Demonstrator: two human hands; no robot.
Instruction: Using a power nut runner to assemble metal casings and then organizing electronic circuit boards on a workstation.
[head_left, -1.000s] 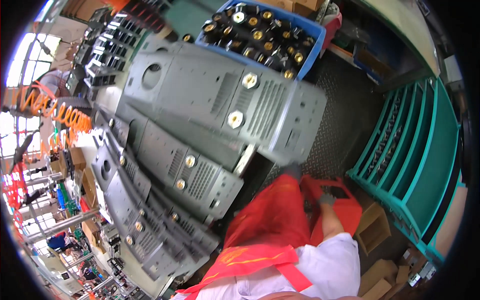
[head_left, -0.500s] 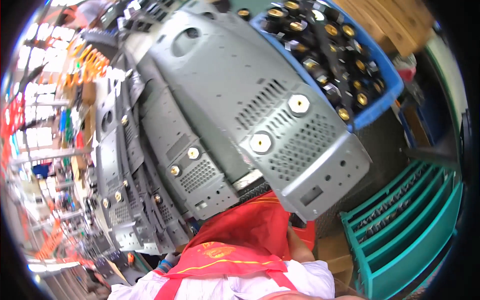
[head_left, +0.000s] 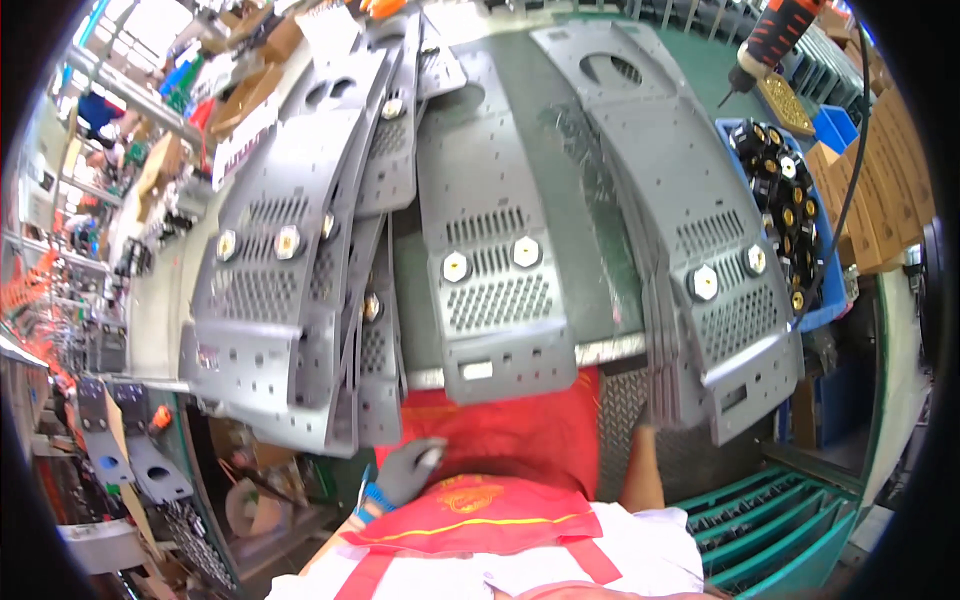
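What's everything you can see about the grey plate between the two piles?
The grey plate looks like metal: long, with slots, small holes and a rectangular opening near its lower end. Two six-sided nuts with gold-coloured centres sit side by side on it. It lies on the green table, its lower end poking past the front edge. I can't tell whether the left pile touches it.
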